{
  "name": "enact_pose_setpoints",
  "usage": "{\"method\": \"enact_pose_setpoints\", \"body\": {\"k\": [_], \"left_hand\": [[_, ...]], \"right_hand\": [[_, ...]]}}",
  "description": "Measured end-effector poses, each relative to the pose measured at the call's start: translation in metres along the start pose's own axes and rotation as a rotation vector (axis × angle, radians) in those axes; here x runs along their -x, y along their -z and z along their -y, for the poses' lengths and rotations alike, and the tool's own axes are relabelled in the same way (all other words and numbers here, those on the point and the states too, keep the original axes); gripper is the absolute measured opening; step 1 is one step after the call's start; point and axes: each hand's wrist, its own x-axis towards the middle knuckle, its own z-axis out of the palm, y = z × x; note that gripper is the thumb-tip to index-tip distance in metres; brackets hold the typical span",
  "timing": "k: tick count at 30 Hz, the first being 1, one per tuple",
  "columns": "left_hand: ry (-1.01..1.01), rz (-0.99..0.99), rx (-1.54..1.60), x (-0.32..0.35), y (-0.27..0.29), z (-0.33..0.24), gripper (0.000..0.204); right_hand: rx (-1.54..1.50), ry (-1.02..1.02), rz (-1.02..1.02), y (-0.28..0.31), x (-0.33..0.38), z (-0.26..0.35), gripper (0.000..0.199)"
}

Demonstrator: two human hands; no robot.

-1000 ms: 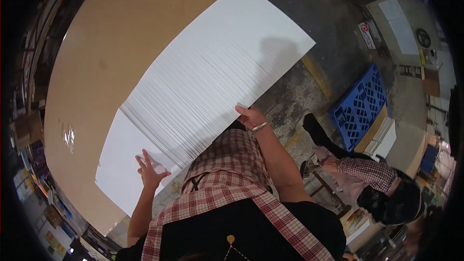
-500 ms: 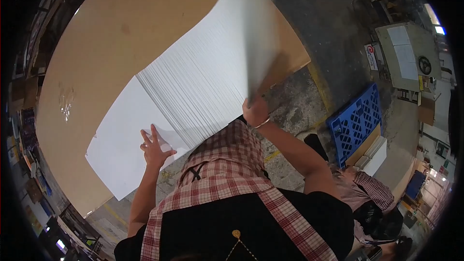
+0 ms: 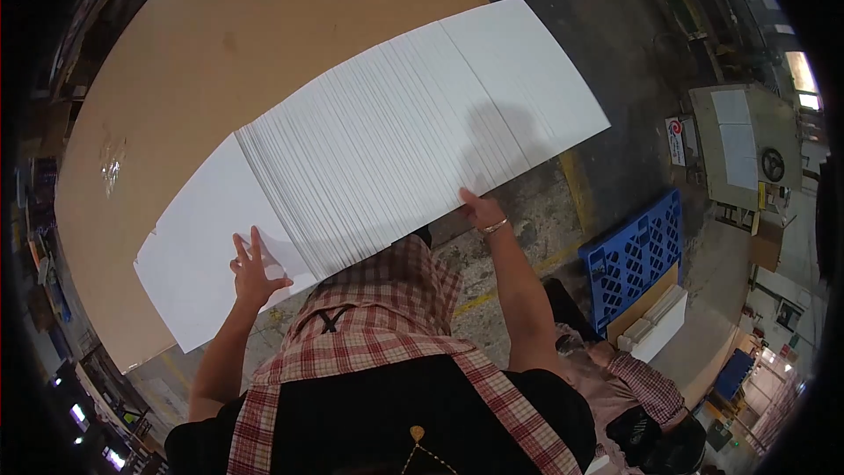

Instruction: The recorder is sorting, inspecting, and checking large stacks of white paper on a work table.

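A fanned-out stack of white paper or card sheets [image 3: 369, 132] lies slantwise across a large brown board, its many edges forming close parallel lines. My left hand [image 3: 253, 281] rests with fingers spread on the smooth left end of the stack. At the near edge, right of the middle, my right hand [image 3: 483, 209] grips the sheets, one digit over the top and its other fingers partly hidden. A bracelet circles that wrist. The stack's right end overhangs the board and carries a dark shadow.
The brown board [image 3: 202, 44] fills the far left, with shiny clear tape [image 3: 112, 165] on it. A blue plastic pallet [image 3: 635, 255] stands to the right beside white stacked sheets [image 3: 655, 321]. Another person [image 3: 646, 387] sits at lower right. Farther off is a bench with a black handwheel [image 3: 773, 164].
The raised, blurred sheets at the right have come down flat, extending the stack rightward. My right hand has moved slightly right along the near edge. My left hand stays spread on the sheets.
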Motion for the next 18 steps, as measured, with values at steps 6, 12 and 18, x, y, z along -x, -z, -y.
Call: {"method": "enact_pose_setpoints", "body": {"k": [6,12,18], "left_hand": [[0.004,-0.003,-0.032,0.003,-0.004,-0.007,0.138],[0.013,-0.008,-0.030,-0.003,-0.013,-0.021,0.135],[-0.012,-0.039,-0.058,-0.009,-0.015,-0.006,0.135]], "right_hand": [[0.197,0.359,-0.157,-0.022,0.010,0.018,0.039],[1.069,0.637,-0.537,-0.082,0.026,0.030,0.072],[0.867,0.629,-0.686,-0.059,-0.004,-0.012,0.060]]}}
